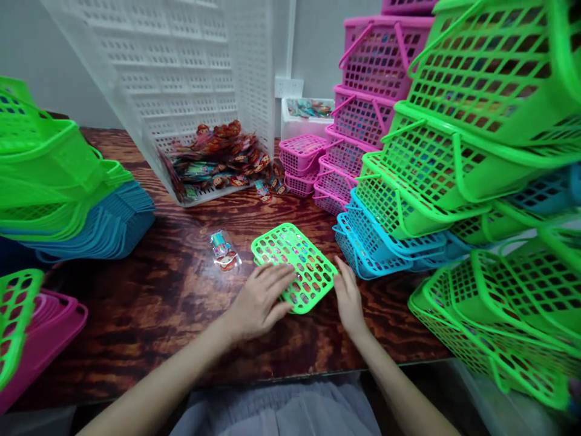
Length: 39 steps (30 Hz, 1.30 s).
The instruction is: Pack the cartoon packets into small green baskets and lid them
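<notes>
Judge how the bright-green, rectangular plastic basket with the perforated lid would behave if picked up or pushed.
The basket is probably fairly stiff: its lid looks flat under the left hand. It seems light for its size, given the many holes, though colourful contents show through. Its rectangular outline makes rolling unlikely.

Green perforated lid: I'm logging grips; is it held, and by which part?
Green lid: left hand over its near left edge, right hand at its right corner; grip can't be told.
</notes>
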Tool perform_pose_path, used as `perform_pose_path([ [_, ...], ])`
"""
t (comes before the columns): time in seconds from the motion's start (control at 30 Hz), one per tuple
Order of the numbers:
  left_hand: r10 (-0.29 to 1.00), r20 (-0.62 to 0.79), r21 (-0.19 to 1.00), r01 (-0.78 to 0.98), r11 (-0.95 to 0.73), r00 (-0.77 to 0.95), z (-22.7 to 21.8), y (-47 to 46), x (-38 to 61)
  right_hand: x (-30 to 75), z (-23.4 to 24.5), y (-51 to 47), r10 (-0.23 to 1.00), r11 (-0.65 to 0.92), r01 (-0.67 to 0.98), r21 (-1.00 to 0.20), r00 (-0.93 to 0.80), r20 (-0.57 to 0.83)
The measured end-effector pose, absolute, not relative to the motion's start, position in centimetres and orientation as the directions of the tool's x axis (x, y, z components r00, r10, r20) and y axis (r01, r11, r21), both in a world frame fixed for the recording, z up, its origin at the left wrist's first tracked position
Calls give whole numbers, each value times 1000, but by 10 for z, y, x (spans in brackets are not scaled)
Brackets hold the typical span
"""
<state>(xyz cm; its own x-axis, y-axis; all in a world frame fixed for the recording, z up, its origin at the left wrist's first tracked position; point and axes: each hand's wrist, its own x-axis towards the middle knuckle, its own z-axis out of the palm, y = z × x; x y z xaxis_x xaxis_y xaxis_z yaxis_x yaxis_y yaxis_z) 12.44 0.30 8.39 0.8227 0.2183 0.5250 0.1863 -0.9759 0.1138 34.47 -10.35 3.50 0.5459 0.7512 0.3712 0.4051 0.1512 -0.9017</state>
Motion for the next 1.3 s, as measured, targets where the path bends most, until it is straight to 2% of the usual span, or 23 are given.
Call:
perform_pose_path([
  [0.03, 299, 554, 163, 251, -954, 777, 90, 13, 128, 345, 36, -98, 772, 140, 190, -972, 593, 227],
  [0.07, 415, 570, 227, 350, -909, 709, 95, 25, 134, 345, 37, -92, 796, 143, -5, -990, 594, 112],
  [0.13, 656, 500, 354, 558, -751, 565, 102, 53, 147, 342, 37, -83, 827, 164, -281, -946, 562, -24],
  [0.17, 755, 408, 410, 635, -654, 514, 104, 67, 154, 339, 36, -79, 828, 177, -360, -916, 558, -59],
  [0.27, 844, 235, 465, 707, -533, 481, 100, 98, 167, 335, 29, -74, 799, 222, -438, -871, 594, -96],
  [0.37, 879, 185, 478, 741, -472, 440, 93, 103, 170, 339, 22, -71, 753, 284, -330, -900, 658, -4],
  [0.47, 913, 168, 470, 784, -406, 371, 90, 87, 164, 350, 23, -72, 789, 269, -229, -936, 609, 78],
  [0.67, 915, 94, 417, 819, -394, 392, 103, 54, 135, 382, 55, -67, 971, 40, -124, -991, 241, 9],
  [0.77, 869, 119, 413, 772, -484, 480, 118, 58, 144, 388, 76, -48, 987, 13, 138, -990, 157, 35],
  [0.83, 819, 147, 418, 715, -560, 555, 126, 67, 161, 384, 86, -30, 981, 19, 363, -932, 175, 89],
  [0.9, 778, 132, 433, 671, -602, 614, 130, 78, 178, 378, 91, -14, 976, 1, 502, -865, 188, 110],
  [1.07, 769, 87, 507, 636, -581, 633, 120, 93, 194, 370, 86, -1, 978, -26, 582, -813, 184, 101],
  [1.3, 843, 144, 615, 621, -486, 518, 112, 88, 193, 363, 97, -8, 970, 32, 641, -767, 164, 177],
])
